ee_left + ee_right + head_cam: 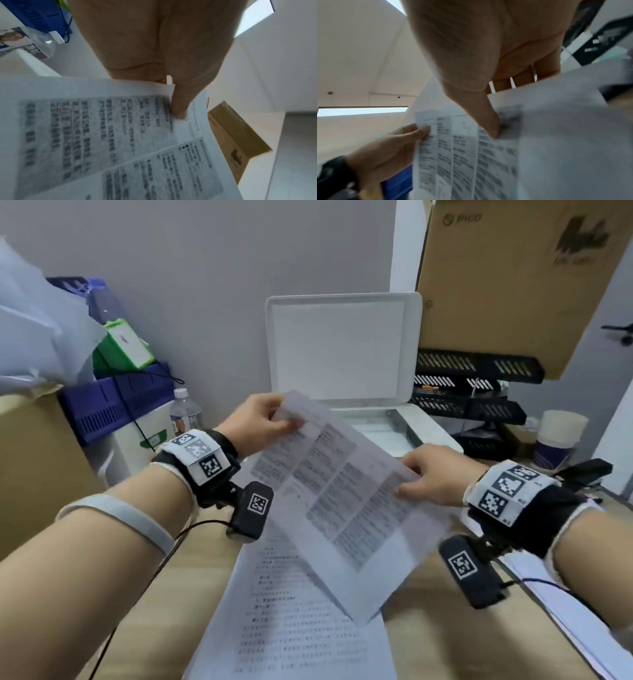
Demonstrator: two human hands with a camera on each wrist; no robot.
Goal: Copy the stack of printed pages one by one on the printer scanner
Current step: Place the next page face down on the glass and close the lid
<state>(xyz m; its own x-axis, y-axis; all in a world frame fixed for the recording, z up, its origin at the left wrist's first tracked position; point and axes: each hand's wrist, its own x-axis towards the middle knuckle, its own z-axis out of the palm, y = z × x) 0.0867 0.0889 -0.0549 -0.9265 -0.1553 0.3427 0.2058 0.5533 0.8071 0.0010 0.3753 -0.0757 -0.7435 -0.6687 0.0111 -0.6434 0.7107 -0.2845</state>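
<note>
Left hand point(255, 419) and right hand point(435, 474) pinch one page point(342, 494) mid-frame; skewed landing on scanner glass point(387, 433) risks crooked copy.

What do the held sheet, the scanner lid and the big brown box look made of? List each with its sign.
Held sheet: thin matte paper; it bends between the left hand and right hand.
Scanner lid: likely moulded plastic, smooth off-white, rounded corners; its inner panel looks matte.
Brown box: apparently cardboard, flat tan faces with a dull printed logo.
</note>
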